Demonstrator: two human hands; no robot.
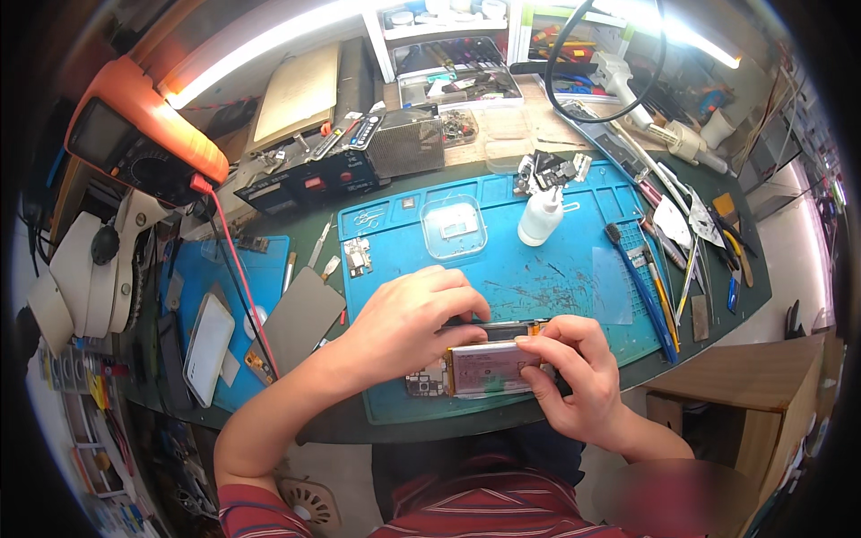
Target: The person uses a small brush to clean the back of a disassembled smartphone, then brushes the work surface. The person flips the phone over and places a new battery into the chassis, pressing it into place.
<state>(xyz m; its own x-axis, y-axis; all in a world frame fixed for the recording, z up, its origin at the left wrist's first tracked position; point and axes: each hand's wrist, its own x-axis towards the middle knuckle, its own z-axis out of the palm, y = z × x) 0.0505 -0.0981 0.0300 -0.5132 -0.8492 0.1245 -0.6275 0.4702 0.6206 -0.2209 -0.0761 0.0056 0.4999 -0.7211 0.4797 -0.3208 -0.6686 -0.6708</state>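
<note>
A flat grey phone battery [491, 369] stands tilted up over an opened phone, whose circuit board [427, 382] shows at the battery's left. My right hand [581, 375] pinches the battery's right end between thumb and fingers. My left hand [411, 309] is closed, its curled fingers at the far edge of the opened phone and its thumb near the battery's top edge. The palm hides part of the phone. All of this lies at the near edge of a blue work mat [395, 296].
A white dropper bottle [540, 218] and a clear dish [453, 227] stand on the mat. Brushes [641, 291] and tweezers lie right. At left are an orange multimeter [148, 121] with a red lead, a white phone [209, 350] and a grey panel [300, 316]. A black power unit [309, 175] sits behind.
</note>
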